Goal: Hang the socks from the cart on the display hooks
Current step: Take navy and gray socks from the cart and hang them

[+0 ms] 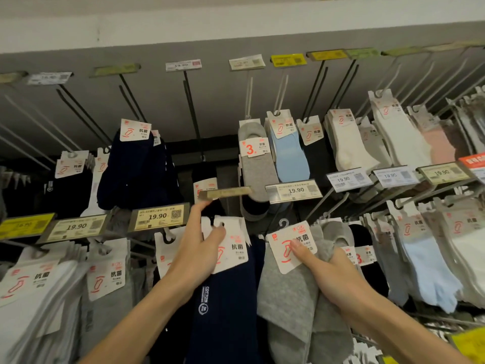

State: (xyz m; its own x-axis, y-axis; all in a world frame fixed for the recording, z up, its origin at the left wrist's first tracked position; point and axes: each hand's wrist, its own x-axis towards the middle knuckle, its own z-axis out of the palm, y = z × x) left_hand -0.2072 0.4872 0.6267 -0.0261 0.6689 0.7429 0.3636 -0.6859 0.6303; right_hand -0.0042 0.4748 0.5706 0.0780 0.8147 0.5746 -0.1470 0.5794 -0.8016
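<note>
My left hand [200, 248] pinches the white header card of a navy sock pack [225, 298], thumb near the card's hole, while its index finger reaches up to the price tag [225, 193] at the tip of a display hook. My right hand [325, 271] grips a bundle of grey sock packs [288, 306], thumb on the front white card with the red foot logo. A small grey hanger hook [283, 223] sticks up from that bundle. Both packs are held in front of the display wall, below the middle row of hooks. The cart is out of view.
The wall holds rows of metal hooks [191, 106] with price tags reading 19.90. Navy socks [136, 169] hang at left, grey and blue no-show socks [275, 158] in the centre, white and pink ones [393, 137] at right. Several upper-left hooks are bare.
</note>
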